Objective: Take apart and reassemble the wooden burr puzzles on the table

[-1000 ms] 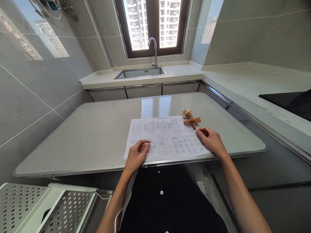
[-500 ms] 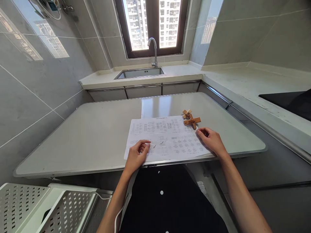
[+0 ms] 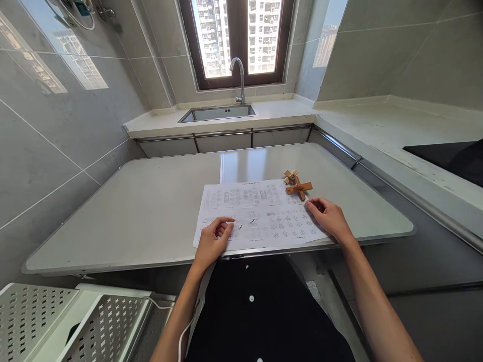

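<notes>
A printed paper sheet (image 3: 260,216) with rows of small diagrams lies on the light table (image 3: 151,211). My left hand (image 3: 214,240) rests on its lower left part, fingers loosely curled and holding nothing. My right hand (image 3: 327,216) lies at the sheet's right edge with nothing in it, its fingers slightly bent and thumb and forefinger a little apart. Just beyond those fingertips, a brown wooden cross-shaped piece (image 3: 299,188) sits over the sheet's upper right corner. A smaller, lighter wooden piece (image 3: 290,176) is right behind it.
Behind the table, a sink (image 3: 217,113) with a faucet (image 3: 241,83) is set in a white counter (image 3: 287,108) under a window. The counter runs along the right, with a black item (image 3: 449,158) on it. White perforated racks (image 3: 109,322) stand at lower left.
</notes>
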Tool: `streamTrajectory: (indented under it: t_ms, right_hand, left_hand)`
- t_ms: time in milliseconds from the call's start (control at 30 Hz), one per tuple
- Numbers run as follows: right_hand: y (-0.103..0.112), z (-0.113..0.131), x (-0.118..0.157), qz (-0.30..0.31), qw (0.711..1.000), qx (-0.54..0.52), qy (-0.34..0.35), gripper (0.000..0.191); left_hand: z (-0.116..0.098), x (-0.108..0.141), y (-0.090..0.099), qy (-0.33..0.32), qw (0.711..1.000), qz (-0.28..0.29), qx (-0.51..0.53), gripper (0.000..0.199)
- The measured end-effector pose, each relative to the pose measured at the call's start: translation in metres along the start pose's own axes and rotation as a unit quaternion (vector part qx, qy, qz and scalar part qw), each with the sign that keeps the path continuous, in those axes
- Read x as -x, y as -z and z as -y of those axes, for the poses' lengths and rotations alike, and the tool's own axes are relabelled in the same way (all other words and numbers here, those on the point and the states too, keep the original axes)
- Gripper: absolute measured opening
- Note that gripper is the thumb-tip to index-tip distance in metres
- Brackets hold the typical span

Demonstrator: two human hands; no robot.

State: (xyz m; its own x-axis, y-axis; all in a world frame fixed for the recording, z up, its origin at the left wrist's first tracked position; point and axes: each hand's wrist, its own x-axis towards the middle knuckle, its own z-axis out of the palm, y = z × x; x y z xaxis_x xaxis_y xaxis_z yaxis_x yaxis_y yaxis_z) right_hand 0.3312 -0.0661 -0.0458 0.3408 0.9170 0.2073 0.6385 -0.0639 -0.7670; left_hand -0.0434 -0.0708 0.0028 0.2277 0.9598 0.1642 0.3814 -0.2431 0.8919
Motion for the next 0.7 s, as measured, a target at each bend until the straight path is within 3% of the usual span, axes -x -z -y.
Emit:
streamTrajectory:
  t_ms: [600,700]
  right_hand:
    - [-0.0006,-0.0022,-0.0009,-0.001,1.000,0.000,0.005,0.035]
    - [-0.0044,-0.0062,-0.0075,-0.033,0.999,-0.022,-0.012,0.034]
  left_hand:
    - [-0.0010,0.0008,0.0002,0.009,1.000,0.001,-0.002,0.028]
    - [0.0004,0.0005,0.0001,0.007,1.000,0.004,-0.001,0.028]
